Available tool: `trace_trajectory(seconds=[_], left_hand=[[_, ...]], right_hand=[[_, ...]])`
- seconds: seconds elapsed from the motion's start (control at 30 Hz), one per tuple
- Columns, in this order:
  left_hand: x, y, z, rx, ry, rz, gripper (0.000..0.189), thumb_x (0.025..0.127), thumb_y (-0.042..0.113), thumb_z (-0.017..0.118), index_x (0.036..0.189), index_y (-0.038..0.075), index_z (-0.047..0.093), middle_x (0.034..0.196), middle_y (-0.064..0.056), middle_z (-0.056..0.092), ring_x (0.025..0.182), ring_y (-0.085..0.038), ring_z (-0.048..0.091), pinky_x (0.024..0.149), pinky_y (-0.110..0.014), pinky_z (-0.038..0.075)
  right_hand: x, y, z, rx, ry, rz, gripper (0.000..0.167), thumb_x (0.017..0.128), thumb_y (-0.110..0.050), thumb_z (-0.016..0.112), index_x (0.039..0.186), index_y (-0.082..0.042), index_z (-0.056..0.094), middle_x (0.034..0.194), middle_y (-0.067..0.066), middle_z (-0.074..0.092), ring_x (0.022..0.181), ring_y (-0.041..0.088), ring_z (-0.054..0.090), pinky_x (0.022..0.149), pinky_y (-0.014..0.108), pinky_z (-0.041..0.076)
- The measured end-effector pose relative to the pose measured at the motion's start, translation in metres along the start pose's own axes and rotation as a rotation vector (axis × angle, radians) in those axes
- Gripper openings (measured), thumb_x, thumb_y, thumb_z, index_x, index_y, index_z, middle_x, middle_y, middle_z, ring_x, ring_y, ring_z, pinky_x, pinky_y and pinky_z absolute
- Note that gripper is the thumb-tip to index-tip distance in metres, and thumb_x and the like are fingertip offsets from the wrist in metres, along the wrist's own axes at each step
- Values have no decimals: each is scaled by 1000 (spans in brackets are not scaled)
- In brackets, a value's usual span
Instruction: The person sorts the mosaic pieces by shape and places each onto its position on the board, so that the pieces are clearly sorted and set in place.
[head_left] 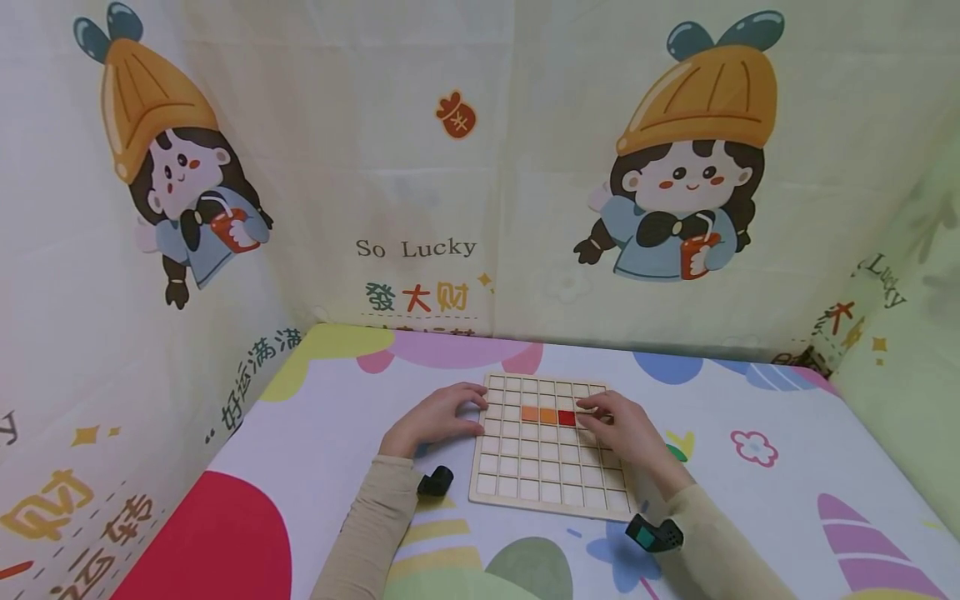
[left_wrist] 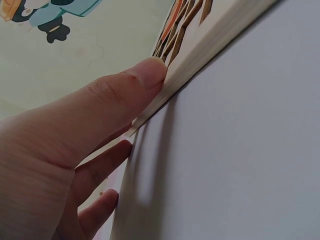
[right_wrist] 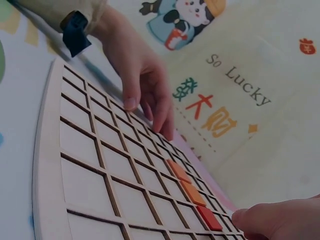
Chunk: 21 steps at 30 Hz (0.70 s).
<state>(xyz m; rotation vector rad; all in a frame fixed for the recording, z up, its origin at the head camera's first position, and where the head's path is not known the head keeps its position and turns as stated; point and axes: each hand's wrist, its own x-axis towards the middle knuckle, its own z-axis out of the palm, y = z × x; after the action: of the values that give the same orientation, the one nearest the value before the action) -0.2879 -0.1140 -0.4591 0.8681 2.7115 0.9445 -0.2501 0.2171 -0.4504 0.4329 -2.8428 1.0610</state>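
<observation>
A pale wooden grid board (head_left: pixel 498 488) lies on the table, divided into square cells. Three square tiles sit in one row toward its far side: a light orange tile (head_left: pixel 530 413), an orange tile (head_left: pixel 549 416) and a red tile (head_left: pixel 567 418). My left hand (head_left: pixel 441 414) rests at the board's left edge, its thumb (left_wrist: pixel 150 73) touching the rim and the other fingers spread along the side. Over the right part of that same row, my right hand (head_left: pixel 622 425) has thumb and forefinger close together, right beside the red tile. I cannot tell whether a tile is between them.
A patterned cloth covers the table (head_left: pixel 750 533), with printed cloth walls (head_left: pixel 555 308) behind and at both sides. Each wrist wears a small black camera, one at the left sleeve (head_left: pixel 375 508) and one at the right sleeve (head_left: pixel 720 542).
</observation>
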Motion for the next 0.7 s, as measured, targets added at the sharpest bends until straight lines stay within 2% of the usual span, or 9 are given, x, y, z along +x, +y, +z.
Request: trace_trajectory(seconds=[0.17, 0.37, 0.57, 0.7], left_hand=[[-1, 1, 0, -10, 0, -4, 30, 84, 25, 77, 111, 13, 69, 141, -1, 53, 135, -22, 43, 111, -39, 35], [-2, 3, -1, -10, -2, -8, 32, 84, 24, 78, 112, 12, 68, 141, -2, 53, 135, -22, 42, 111, -40, 36], [-1, 2, -1, -11, -2, -7, 32, 84, 25, 78, 112, 13, 68, 141, -1, 53, 135, -21, 43, 111, -39, 36], [-1, 2, 0, -9, -3, -7, 31, 84, 25, 78, 112, 13, 68, 141, -1, 52, 135, -21, 43, 111, -39, 36]], right_hand=[[-10, 7, -12, -21, 35, 8, 30, 90, -18, 72, 117, -7, 69, 111, 7, 66, 89, 19, 61, 76, 33, 53], [-23, 15, -28, -6, 35, 61, 34, 91, -21, 71, 121, -5, 66, 108, 11, 65, 84, 19, 63, 64, 24, 55], [-38, 25, -46, -27, 48, 92, 36, 92, -22, 70, 123, -5, 65, 111, 11, 65, 93, 23, 63, 75, 27, 55], [-48, 32, -57, -45, 49, 125, 39, 92, -26, 70, 125, -5, 64, 114, 12, 65, 96, 25, 62, 77, 26, 54]])
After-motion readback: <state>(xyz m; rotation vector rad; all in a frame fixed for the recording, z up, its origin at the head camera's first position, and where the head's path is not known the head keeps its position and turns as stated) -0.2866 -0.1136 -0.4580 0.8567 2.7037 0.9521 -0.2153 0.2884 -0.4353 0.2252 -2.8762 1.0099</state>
